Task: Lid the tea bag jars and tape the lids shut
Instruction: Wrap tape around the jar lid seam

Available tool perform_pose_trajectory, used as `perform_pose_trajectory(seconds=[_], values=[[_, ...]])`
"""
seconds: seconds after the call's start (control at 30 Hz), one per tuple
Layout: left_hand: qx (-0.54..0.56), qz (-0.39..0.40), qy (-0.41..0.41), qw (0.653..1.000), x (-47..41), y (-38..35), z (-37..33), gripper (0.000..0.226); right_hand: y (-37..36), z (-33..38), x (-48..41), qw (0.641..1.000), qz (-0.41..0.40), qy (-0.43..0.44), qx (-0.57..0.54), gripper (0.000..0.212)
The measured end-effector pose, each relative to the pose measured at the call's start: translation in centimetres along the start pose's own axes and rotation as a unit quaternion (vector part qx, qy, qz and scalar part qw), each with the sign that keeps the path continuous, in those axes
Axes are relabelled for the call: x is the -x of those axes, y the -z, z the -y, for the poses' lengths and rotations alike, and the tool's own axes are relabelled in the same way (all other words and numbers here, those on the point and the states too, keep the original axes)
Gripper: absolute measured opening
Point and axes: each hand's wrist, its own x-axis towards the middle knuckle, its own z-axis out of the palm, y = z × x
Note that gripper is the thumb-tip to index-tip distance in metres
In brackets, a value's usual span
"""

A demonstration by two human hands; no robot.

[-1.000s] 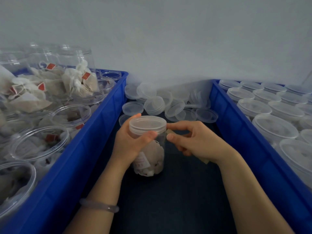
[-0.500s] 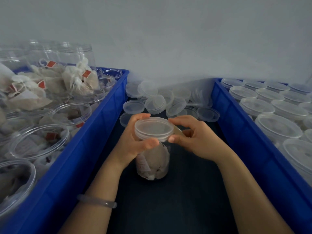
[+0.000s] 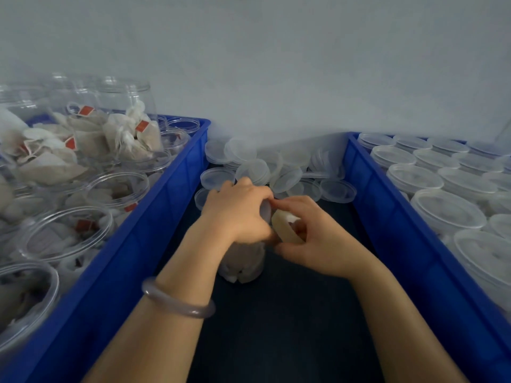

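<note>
Covering the top of the tea bag jar (image 3: pixel 243 268) now, the left hand (image 3: pixel 237 214) curls over it; earlier it gripped the side. Right hand (image 3: pixel 318 244), fingers curled, holds a tape roll (image 3: pixel 284 226) against the jar. Jar stands upright on the dark surface (image 3: pixel 276 313) between two blue crates (image 3: pixel 166 205).

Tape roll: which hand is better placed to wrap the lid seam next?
Right hand: it holds the tape roll beside the jar, while the left hand grips the jar's top.
</note>
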Motion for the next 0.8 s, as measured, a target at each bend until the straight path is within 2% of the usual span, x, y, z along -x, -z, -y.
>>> perform_pose_trajectory(seconds=[0.07, 0.13, 0.2, 0.27, 0.37, 0.57, 0.6, 0.7, 0.8], values=[[0.015, -0.023, 0.004, 1.000, 0.0, -0.2, 0.0, 0.035, -0.1, -0.3, 0.0, 0.994, 0.011, -0.106, -0.036, 0.080], [0.021, -0.024, 0.018, 0.999, -0.2, -0.3, -0.4, 0.031, -0.7, -0.3, -0.4, 0.982, 0.066, -0.171, -0.032, 0.073], [0.019, 0.000, 0.029, 0.999, -0.6, -0.2, -0.7, 0.032, -1.1, 0.0, -0.9, 0.985, 0.072, -0.155, 0.025, 0.060], [0.006, 0.039, 0.033, 0.999, -1.0, 0.2, -0.8, 0.037, -0.9, 0.3, -1.3, 0.987, 0.029, -0.118, 0.104, 0.057], [0.000, 0.107, 0.022, 0.994, -1.3, 1.0, -0.5, 0.061, 0.0, -0.1, -1.3, 0.981, -0.015, -0.076, 0.177, 0.082], [0.015, 0.116, -0.025, 0.993, -0.5, 1.6, 0.2, 0.075, 1.4, -0.8, -0.6, 0.992, 0.026, -0.065, 0.108, 0.098], [0.021, 0.119, -0.030, 0.992, -0.4, 1.7, 0.4, 0.076, 1.6, -0.9, -0.3, 0.995, 0.031, -0.055, 0.084, 0.091], [0.040, 0.117, -0.039, 0.992, -0.2, 1.8, 0.7, 0.076, 2.0, -1.1, 0.3, 0.999, 0.035, 0.004, 0.029, 0.050], [0.042, 0.110, -0.050, 0.992, -0.2, 1.7, 1.0, 0.081, 1.4, -1.5, 0.0, 0.999, -0.014, 0.024, 0.044, 0.043]])
